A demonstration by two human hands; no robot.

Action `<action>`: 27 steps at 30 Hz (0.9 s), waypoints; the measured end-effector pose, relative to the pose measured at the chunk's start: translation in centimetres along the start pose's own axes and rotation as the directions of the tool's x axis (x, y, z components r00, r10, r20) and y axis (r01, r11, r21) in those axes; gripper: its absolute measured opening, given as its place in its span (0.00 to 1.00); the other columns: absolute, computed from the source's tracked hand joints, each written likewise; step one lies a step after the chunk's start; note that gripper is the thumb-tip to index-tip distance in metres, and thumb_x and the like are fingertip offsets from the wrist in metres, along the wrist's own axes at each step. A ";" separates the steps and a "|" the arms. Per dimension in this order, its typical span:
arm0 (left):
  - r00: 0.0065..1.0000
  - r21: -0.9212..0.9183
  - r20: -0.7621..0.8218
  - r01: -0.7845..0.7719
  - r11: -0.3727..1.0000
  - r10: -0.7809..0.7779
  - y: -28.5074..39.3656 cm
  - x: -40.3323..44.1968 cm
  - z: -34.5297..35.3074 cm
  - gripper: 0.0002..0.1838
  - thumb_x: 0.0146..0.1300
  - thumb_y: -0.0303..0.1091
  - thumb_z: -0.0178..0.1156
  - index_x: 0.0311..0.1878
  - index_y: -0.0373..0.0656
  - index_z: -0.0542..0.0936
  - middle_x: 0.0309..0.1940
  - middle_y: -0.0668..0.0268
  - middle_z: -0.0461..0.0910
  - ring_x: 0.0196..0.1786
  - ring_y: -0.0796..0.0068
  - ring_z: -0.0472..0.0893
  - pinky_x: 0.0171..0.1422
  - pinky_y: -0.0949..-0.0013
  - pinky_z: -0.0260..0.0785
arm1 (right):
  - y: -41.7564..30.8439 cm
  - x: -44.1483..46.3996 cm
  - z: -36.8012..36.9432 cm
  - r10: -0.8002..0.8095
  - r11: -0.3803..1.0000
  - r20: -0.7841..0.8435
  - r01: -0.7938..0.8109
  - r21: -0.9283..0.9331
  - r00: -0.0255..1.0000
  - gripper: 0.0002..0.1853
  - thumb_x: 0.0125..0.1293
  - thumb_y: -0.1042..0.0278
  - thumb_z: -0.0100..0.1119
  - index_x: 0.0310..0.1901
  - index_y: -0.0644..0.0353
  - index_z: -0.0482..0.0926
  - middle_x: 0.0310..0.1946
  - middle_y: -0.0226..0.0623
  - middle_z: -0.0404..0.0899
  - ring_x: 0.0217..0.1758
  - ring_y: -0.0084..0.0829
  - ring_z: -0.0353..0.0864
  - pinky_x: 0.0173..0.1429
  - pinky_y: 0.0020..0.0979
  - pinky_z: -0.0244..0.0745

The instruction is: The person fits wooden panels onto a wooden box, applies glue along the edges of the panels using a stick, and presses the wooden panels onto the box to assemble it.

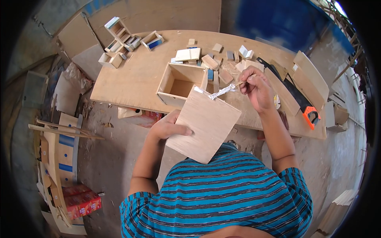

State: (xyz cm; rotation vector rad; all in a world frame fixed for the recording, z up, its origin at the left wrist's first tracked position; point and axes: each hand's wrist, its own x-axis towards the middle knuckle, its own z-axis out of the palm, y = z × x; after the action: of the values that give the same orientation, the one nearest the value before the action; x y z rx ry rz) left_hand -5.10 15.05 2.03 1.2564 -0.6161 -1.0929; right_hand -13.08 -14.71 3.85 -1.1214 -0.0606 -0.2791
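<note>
My left hand [168,126] grips a square plywood panel [207,125] by its left side, thumb flat on the face. The panel is tilted in front of my chest. Between the pinched fingers of my right hand [257,89] is a thin stick [239,84]. Its far end is coated in a white, paste-like substance [223,92] and lies at the panel's upper edge. A white smear [198,90] shows at that panel's top corner. Just behind the panel, an open wooden box [170,98] rests on the table, partly covered by the panel.
The wooden table [131,81] carries several small wood blocks [226,76] behind the box. A handsaw with an orange handle [310,116] lies at the right beside leaning boards [311,75]. Small wooden boxes [111,59] stand at the back left. A red carton [82,202] sits on the floor.
</note>
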 end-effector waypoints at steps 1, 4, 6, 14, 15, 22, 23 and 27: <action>1.000 -0.003 0.000 -0.005 1.000 0.005 -0.1 0.0 -0.1 0.28 0.46 0.28 0.67 0.54 0.29 0.76 0.45 0.62 0.81 0.48 0.74 0.78 0.55 0.71 0.69 | -0.1 -0.2 0.0 -0.003 1.000 -0.013 0.003 -0.003 1.000 0.06 0.59 0.70 0.52 0.33 0.62 0.76 0.27 0.32 0.77 0.28 0.21 0.75 0.34 0.22 0.71; 1.000 0.010 -0.008 -0.026 1.000 0.026 -0.2 -0.2 -0.3 0.28 0.46 0.28 0.67 0.53 0.30 0.77 0.45 0.62 0.82 0.48 0.75 0.78 0.55 0.71 0.69 | -0.3 -0.8 0.1 -0.016 1.000 -0.049 0.016 -0.006 0.999 0.06 0.59 0.70 0.52 0.33 0.62 0.76 0.27 0.32 0.77 0.28 0.21 0.75 0.34 0.22 0.71; 0.999 0.022 -0.011 -0.046 0.999 0.046 0.0 -0.4 -0.5 0.26 0.47 0.28 0.67 0.52 0.30 0.77 0.44 0.63 0.82 0.47 0.75 0.78 0.54 0.71 0.69 | -0.6 -1.1 -0.1 -0.033 0.999 -0.065 0.033 -0.006 0.997 0.06 0.59 0.70 0.51 0.33 0.62 0.76 0.27 0.33 0.77 0.27 0.22 0.75 0.34 0.21 0.71; 0.945 0.347 -0.007 -0.304 0.887 0.326 0.9 -1.4 -0.3 0.15 0.54 0.28 0.63 0.45 0.32 0.80 0.40 0.64 0.82 0.45 0.77 0.76 0.50 0.71 0.68 | -3.2 -3.0 1.5 -0.175 0.977 -0.061 0.181 0.114 0.983 0.06 0.61 0.70 0.52 0.36 0.62 0.76 0.29 0.34 0.77 0.27 0.21 0.76 0.31 0.21 0.71; 0.938 0.311 -0.005 -0.329 0.891 0.348 0.9 -1.4 -0.1 0.15 0.54 0.27 0.63 0.45 0.32 0.80 0.40 0.64 0.82 0.45 0.77 0.76 0.51 0.71 0.68 | -3.2 -3.1 1.6 -0.183 0.975 -0.047 0.187 0.121 0.982 0.06 0.61 0.70 0.52 0.36 0.62 0.76 0.29 0.35 0.78 0.27 0.21 0.76 0.31 0.21 0.71; 0.962 0.052 -0.101 -0.248 0.967 0.253 0.7 -1.3 1.7 0.19 0.51 0.27 0.64 0.48 0.32 0.79 0.43 0.63 0.81 0.47 0.75 0.77 0.54 0.70 0.68 | -1.8 -2.9 2.0 -0.161 0.987 -0.015 0.161 0.020 0.987 0.08 0.63 0.68 0.53 0.39 0.63 0.77 0.30 0.37 0.80 0.27 0.22 0.78 0.31 0.21 0.71; 0.967 0.012 -0.121 -0.225 0.974 0.225 0.8 -1.4 1.8 0.21 0.50 0.27 0.65 0.49 0.32 0.79 0.43 0.62 0.81 0.48 0.74 0.78 0.54 0.70 0.68 | -1.6 -3.0 2.0 -0.158 0.987 -0.023 0.158 0.001 0.987 0.08 0.63 0.68 0.53 0.39 0.63 0.77 0.30 0.36 0.80 0.27 0.22 0.77 0.32 0.21 0.71; 0.965 -0.069 -0.126 -0.238 0.969 0.228 -0.1 -1.1 1.3 0.24 0.48 0.27 0.65 0.51 0.32 0.78 0.46 0.61 0.81 0.50 0.73 0.78 0.56 0.69 0.69 | -0.9 -3.3 1.2 -0.165 0.986 -0.075 0.166 0.008 0.983 0.07 0.63 0.69 0.54 0.38 0.63 0.77 0.30 0.36 0.79 0.28 0.22 0.77 0.33 0.22 0.72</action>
State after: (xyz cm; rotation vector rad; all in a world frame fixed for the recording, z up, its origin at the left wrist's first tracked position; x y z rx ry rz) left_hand -6.73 15.49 2.44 1.1354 -0.6059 -0.8349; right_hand -16.38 -13.37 4.50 -1.0924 -0.0905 -0.4678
